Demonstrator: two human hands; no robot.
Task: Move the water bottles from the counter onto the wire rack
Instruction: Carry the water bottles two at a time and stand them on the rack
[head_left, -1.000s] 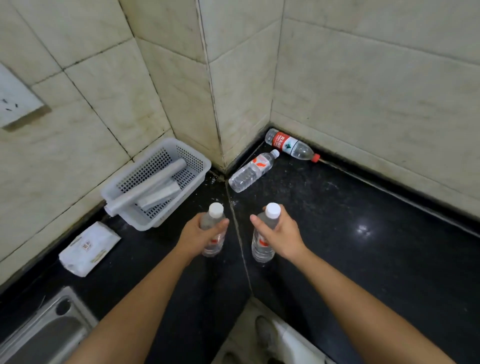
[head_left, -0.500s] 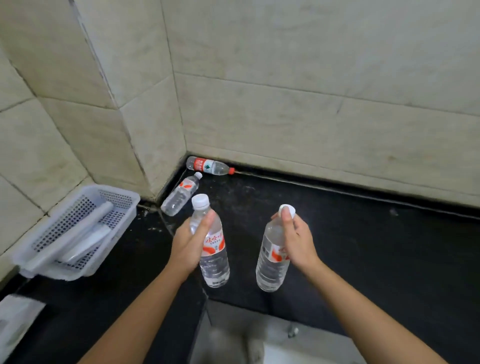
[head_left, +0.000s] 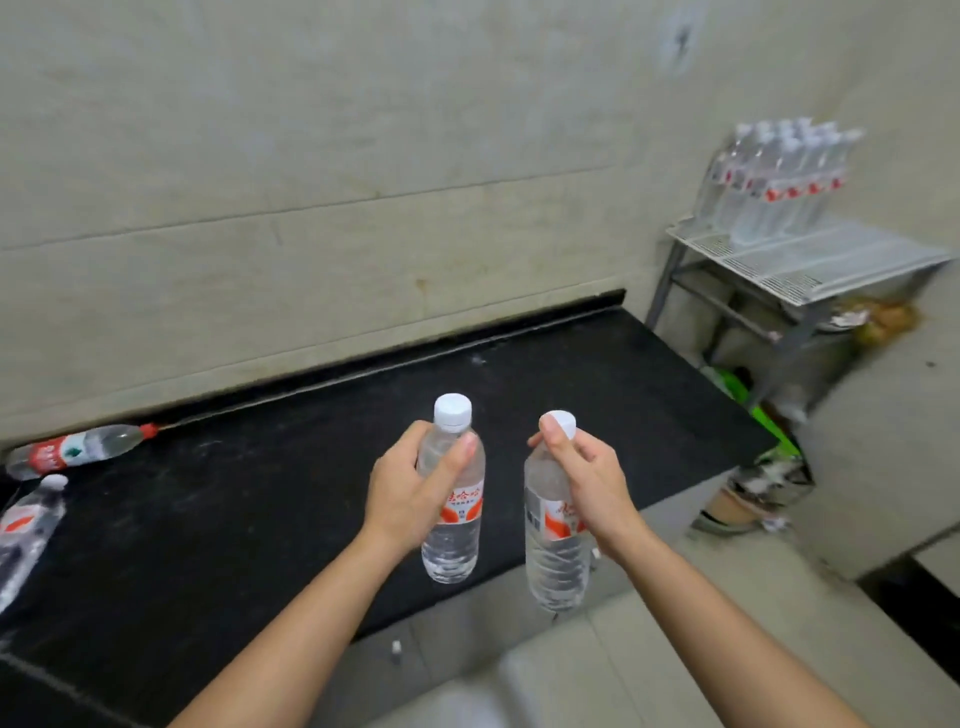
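Note:
My left hand (head_left: 410, 493) grips a clear water bottle (head_left: 453, 540) with a white cap and red-orange label, held upright in the air over the black counter (head_left: 260, 519). My right hand (head_left: 587, 483) holds a second such bottle (head_left: 556, 566) by its neck, past the counter's front edge. Two more bottles lie on the counter at the far left: a red-labelled one (head_left: 78, 449) along the wall and a white-capped one (head_left: 26, 530). The wire rack (head_left: 831, 260) stands at the upper right, with several upright bottles (head_left: 774, 187) at its back.
Tiled walls run behind the counter and the rack. Below the rack lie a green item (head_left: 748, 395) and some clutter on the floor (head_left: 753, 499). The front half of the rack's top shelf is bare wire.
Both hands lifted their bottles off the counter and carried them to the right. The view swung right, so the white basket left the frame and the wire rack came into sight.

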